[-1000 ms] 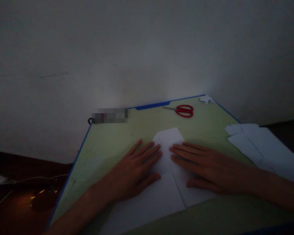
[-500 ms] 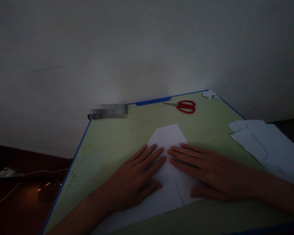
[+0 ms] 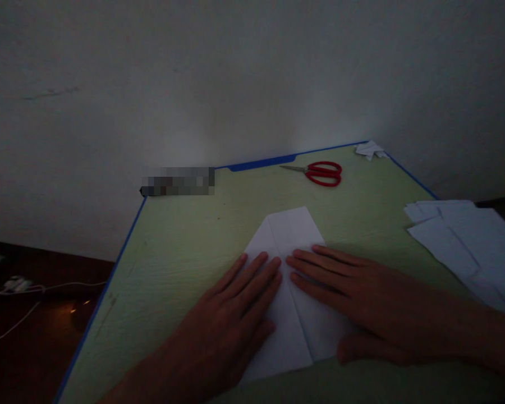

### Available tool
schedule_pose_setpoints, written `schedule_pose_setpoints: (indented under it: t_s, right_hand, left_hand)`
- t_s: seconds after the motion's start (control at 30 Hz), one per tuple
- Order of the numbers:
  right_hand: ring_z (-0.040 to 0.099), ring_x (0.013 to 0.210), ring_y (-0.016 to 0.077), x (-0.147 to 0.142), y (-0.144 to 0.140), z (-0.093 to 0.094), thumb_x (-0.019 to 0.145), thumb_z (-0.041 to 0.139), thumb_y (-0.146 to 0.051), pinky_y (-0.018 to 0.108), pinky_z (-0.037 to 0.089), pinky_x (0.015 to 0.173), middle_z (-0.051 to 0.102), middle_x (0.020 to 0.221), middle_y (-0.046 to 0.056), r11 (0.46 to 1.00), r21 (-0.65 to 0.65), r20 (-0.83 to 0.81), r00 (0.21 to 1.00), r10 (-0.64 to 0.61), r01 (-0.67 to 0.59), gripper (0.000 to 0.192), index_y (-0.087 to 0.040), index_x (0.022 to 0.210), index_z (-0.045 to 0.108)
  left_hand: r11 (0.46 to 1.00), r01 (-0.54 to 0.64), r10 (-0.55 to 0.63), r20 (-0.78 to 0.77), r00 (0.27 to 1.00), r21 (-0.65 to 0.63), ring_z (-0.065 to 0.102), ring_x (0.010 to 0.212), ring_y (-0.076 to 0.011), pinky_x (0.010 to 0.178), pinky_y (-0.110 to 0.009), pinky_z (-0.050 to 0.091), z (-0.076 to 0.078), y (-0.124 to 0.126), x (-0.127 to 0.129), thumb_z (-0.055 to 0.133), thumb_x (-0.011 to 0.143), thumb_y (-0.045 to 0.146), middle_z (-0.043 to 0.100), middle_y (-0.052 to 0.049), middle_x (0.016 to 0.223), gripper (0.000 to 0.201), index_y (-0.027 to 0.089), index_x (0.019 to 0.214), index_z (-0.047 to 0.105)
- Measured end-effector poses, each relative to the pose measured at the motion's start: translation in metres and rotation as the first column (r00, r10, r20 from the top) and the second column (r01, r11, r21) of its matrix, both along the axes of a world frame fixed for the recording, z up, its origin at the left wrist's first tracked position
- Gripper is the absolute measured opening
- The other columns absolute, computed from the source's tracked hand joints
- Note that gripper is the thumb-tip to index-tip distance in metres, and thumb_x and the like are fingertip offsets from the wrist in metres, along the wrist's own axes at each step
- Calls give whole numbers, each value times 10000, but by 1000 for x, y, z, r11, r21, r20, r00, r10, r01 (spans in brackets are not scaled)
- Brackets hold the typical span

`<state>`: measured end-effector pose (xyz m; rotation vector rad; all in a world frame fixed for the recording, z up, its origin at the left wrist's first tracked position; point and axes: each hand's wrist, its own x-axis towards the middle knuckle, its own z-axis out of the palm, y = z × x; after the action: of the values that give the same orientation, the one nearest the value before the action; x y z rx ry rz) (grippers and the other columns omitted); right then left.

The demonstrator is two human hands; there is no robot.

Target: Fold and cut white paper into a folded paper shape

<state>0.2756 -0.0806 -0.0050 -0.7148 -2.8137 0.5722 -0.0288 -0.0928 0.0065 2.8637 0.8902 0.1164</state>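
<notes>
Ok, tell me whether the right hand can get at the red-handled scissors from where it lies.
Probably yes: the right hand lies flat on the folded white paper, and bare green table separates it from the red-handled scissors.

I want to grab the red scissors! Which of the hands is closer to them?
Right. The right hand lies flat on the folded paper, below and just right of the red scissors. The left hand rests farther down-left on the same paper.

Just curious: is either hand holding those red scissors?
No, the red scissors lie untouched by the far edge while both hands press flat on the folded paper.
</notes>
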Motion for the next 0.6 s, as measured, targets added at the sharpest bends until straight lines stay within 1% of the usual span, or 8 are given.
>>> schedule_pose_setpoints:
  t_s: [0.1, 0.23, 0.37, 0.5, 0.6]
  right_hand:
    - [227, 1548, 312, 1, 0, -1, 943, 574, -602, 505, 205, 1277, 236, 1677, 129, 1000, -3, -2, 1000, -1, 1, 893, -166, 1626, 197]
    - [233, 1546, 313, 3, 2, 0, 937, 575, -611, 499, 209, 1275, 235, 1678, 122, 1000, -13, -9, 1000, 14, -14, 895, -170, 1625, 209]
    - [233, 1545, 319, 5, 3, -1, 915, 581, -645, 499, 203, 1277, 225, 1679, 130, 999, -36, -11, 1000, 29, -29, 944, -154, 1626, 201]
    - [240, 1543, 320, 5, 3, 0, 908, 603, -628, 499, 209, 1274, 238, 1678, 127, 998, -60, -48, 999, 19, -22, 939, -158, 1624, 219]
    - [230, 1546, 326, 4, 2, 1, 902, 600, -637, 498, 203, 1275, 226, 1678, 140, 998, -54, -37, 999, 14, -16, 954, -136, 1621, 223]
  left_hand:
    - [999, 4, -4, 9, 1000, -45, 189, 1559, -273, 1287, -497, 222, 0, -2, 1, 482, 1017, 360, 232, -96, 1679, 729, 183, 1631, 132]
    - [996, 1, -1, 3, 1000, -94, 175, 1563, -269, 1290, -496, 206, 2, 0, 1, 475, 1016, 379, 221, -73, 1685, 735, 204, 1634, 116]
    - [996, 1, -3, -16, 1000, -88, 180, 1562, -270, 1289, -495, 202, 2, 1, 1, 474, 1013, 386, 204, -76, 1688, 731, 193, 1630, 134]
    - [996, -6, 6, -3, 1000, -87, 198, 1557, -278, 1284, -507, 214, 1, 0, 2, 483, 1006, 365, 216, -82, 1684, 725, 186, 1627, 156]
    - [996, -4, 3, -6, 1000, -84, 195, 1558, -280, 1288, -504, 201, 1, 0, 2, 487, 1003, 358, 216, -90, 1684, 724, 167, 1624, 167]
